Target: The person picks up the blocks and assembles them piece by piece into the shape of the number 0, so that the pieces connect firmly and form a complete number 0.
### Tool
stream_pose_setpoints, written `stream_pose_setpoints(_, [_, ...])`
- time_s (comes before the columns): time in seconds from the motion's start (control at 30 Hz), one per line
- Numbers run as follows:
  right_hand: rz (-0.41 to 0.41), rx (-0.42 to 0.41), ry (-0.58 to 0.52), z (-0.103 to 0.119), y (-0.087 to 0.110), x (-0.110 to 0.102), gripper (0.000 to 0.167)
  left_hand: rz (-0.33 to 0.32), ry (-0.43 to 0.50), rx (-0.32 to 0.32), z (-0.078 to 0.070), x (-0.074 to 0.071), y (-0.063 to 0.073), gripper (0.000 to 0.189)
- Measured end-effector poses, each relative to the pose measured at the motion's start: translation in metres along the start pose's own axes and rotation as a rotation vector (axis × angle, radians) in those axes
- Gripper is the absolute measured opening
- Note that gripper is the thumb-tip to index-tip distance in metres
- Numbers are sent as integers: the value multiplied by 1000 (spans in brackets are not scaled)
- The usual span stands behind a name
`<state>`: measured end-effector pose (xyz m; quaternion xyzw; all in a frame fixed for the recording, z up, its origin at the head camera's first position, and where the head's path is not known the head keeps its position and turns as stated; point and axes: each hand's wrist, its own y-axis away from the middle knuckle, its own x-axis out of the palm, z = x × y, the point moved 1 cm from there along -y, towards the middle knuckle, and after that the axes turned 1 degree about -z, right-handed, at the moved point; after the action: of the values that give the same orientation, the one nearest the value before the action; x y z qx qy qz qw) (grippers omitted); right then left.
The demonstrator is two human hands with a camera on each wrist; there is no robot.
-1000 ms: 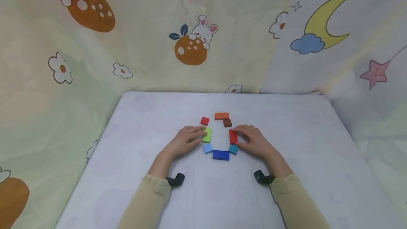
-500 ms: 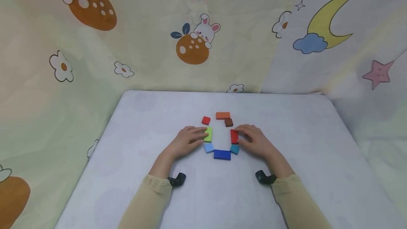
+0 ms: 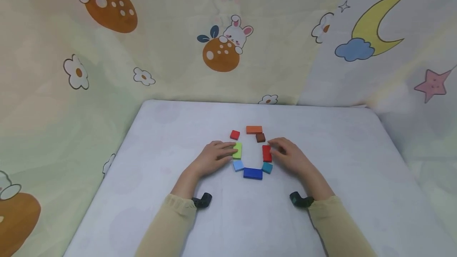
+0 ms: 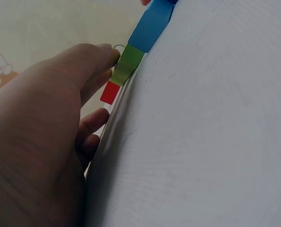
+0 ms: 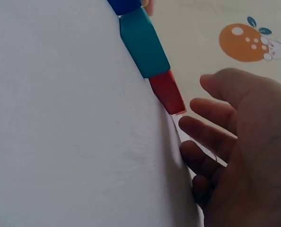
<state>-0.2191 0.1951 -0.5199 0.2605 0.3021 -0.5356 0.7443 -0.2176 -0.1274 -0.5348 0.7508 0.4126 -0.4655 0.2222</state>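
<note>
My left hand (image 3: 216, 157) holds a light green block (image 3: 237, 151), thumb by its near end and fingers by its far end; the left wrist view shows its thumb against the green block (image 4: 127, 65). My right hand (image 3: 290, 157) stands beside a red oblong block (image 3: 267, 153). In the right wrist view its spread fingers are apart from the red block (image 5: 168, 92). A light blue block (image 3: 238, 165), a dark blue oblong block (image 3: 252, 173) and a teal block (image 3: 267, 167) form the near side of a ring.
At the ring's far side lie a small red block (image 3: 235, 135), an orange oblong block (image 3: 254, 129) and a brown block (image 3: 260, 137). The white tabletop (image 3: 246, 221) meets a printed cloth wall (image 3: 171, 50) at its back edge.
My right hand has let go of the red oblong block and its fingers have drawn off to the right. My left hand stays at the green block. The head view has shifted slightly.
</note>
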Motion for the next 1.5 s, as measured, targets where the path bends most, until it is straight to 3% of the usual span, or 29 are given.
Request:
stream_pose_setpoints(0.2, [35,40,8,10,-25,-8,41,-2,12,0,3,1,1,38])
stream_pose_setpoints(0.43, [156,73,44,15,-56,-10,47,6,12,-3,3,2,0,38])
stream_pose_setpoints(0.87, [158,109,59,19,-87,-7,45,21,3,-18,2,-2,-3,38])
stream_pose_setpoints(1.03, [158,111,64,15,-89,-6,45,30,7,-21,2,-1,-2,37])
stream_pose_setpoints(1.5, [184,38,73,10,-69,-19,36,10,10,-10,2,-1,-2,37])
